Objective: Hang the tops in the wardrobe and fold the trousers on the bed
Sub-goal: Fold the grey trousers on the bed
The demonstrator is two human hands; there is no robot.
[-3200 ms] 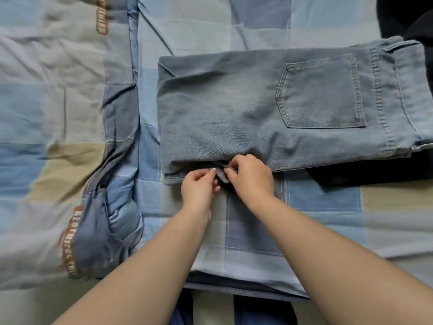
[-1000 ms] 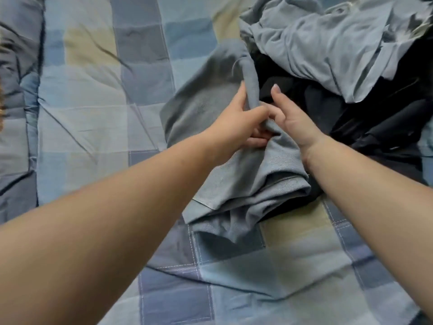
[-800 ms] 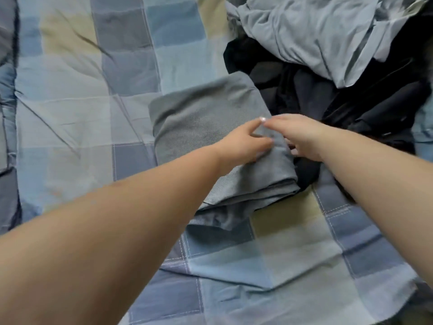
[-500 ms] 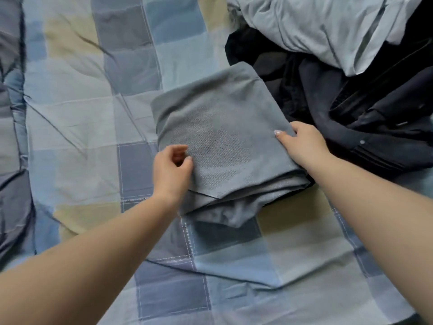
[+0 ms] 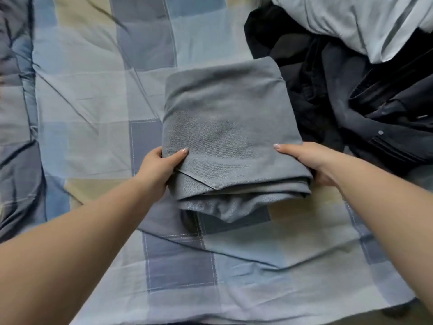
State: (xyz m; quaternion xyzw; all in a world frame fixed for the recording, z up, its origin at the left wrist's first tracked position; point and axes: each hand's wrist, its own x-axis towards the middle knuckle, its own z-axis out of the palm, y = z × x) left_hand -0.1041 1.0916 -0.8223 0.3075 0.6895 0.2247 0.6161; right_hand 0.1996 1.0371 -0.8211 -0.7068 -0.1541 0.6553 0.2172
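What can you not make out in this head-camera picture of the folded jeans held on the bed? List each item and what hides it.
1. Left hand: its fingers, tucked beneath the folded jeans; only the thumb shows.
2. Right hand: its grip below the bundle, hidden by denim.
3. Dark clothes: which garments they are, heaped and shadowed.
4. Light grey garment: its shape, cut by the top edge.
5. Wardrobe: out of view.

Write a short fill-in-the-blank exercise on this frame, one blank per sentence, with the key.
1. The folded jeans are gripped by ____ hands.
2. The left hand has its ____ on top of the denim.
3. The dark clothes lie to the ____ of the jeans.
4. The quilt has a ____ pattern.

Missing: both; thumb; right; checked
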